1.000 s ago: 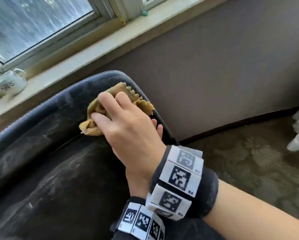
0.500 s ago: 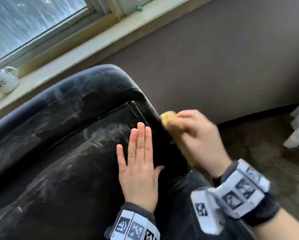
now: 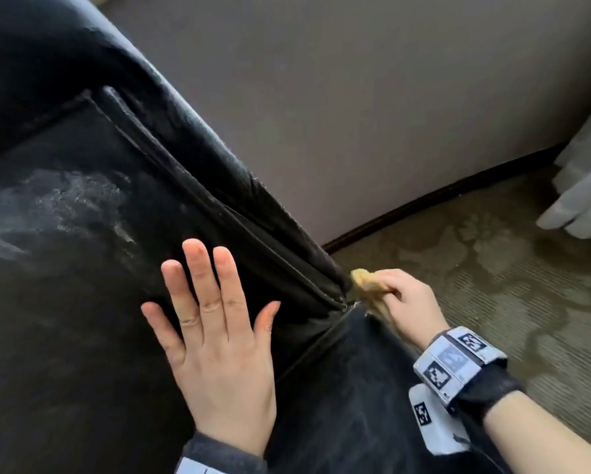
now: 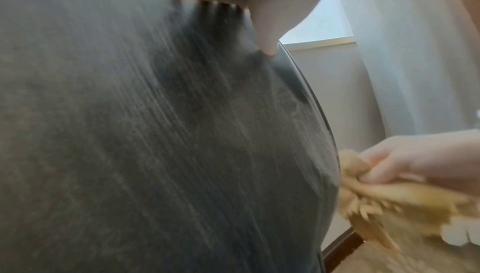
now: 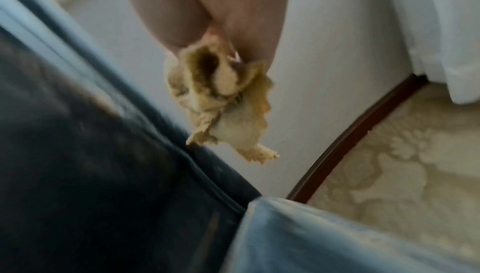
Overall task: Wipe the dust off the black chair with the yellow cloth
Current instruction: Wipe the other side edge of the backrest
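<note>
Left hand (image 3: pixel 218 350) lies flat on black chair (image 3: pixel 82 302); right hand (image 3: pixel 407 302) grips yellow cloth (image 3: pixel 365 285) at armrest front end. Judged mid-wipe; next stroke should cover the dusty seat.

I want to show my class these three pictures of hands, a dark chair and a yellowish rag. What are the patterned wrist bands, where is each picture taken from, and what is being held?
No machine here: a person cleans a black chair by hand. The big picture comes from a camera on the head; the other two come from cameras on the wrists, and the checkered wristbands sit on those wrists. The left hand rests flat on the dusty seat. The right hand grips a crumpled yellow cloth at the chair's outer front corner. The right wrist view shows the cloth hanging from the fingers. Patterned carpet lies beyond.
</note>
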Available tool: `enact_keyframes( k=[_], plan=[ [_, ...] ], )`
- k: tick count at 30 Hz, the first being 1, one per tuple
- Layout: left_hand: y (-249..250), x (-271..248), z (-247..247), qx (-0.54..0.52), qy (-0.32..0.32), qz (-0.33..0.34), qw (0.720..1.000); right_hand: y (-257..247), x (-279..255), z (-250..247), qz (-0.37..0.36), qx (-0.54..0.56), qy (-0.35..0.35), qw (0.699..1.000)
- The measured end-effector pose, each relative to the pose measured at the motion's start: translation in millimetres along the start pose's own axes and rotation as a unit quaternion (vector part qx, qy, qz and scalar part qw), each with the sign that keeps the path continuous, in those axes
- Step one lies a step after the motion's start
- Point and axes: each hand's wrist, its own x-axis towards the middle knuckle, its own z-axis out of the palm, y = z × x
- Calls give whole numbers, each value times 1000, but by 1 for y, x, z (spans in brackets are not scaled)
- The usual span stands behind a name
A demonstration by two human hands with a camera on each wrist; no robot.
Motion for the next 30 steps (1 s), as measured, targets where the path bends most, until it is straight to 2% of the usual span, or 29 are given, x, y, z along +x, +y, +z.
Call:
enact_keyframes(
  k=[2,4,6,9,11,12,13,14,16,17,18,20,23,25,28,30],
  plan=[
    [4,-4,4,-6,3,-14,1000,-15,-4,-6,-22,71,45,996],
    [8,-8,7,-14,8,-28,999,-36,-9,3,-90,108,21,990],
    [12,-10,9,-24,5,-37,999,-36,-13,21,-110,95,6,989],
    [17,-14,10,-26,-3,-40,999,-14,-14,30,-13,37,-24,999],
    [18,-18,12,-33,-4,-38,999,0,-18,29,46,-2,-110,993],
    [17,-19,12,-33,-4,-39,999,4,-21,26,49,-4,-141,989],
    [17,-20,13,-31,-4,-38,999,8,-22,23,51,6,-138,989],
    [17,-21,13,-30,-4,-36,999,11,-24,17,58,33,-100,993],
    [18,-21,15,-37,-2,-38,999,7,-22,5,90,120,18,989],
    [19,-22,16,-40,-1,-42,998,1,-19,4,95,154,44,982],
    [20,-23,16,-41,-1,-48,998,-10,-17,7,85,159,36,983],
    [21,-23,17,-37,-4,-58,998,-31,-18,19,43,123,-3,991],
    [23,-24,14,-48,-7,-78,996,-45,-28,25,19,95,3,995],
    [26,-24,12,-72,-8,-84,994,-43,-38,8,-6,99,-17,995],
    [31,-27,6,-120,-25,-87,989,-28,-47,-35,-16,135,-108,985],
    [37,-38,5,-160,-38,-79,983,-4,-39,-67,9,98,-103,990]
  ],
)
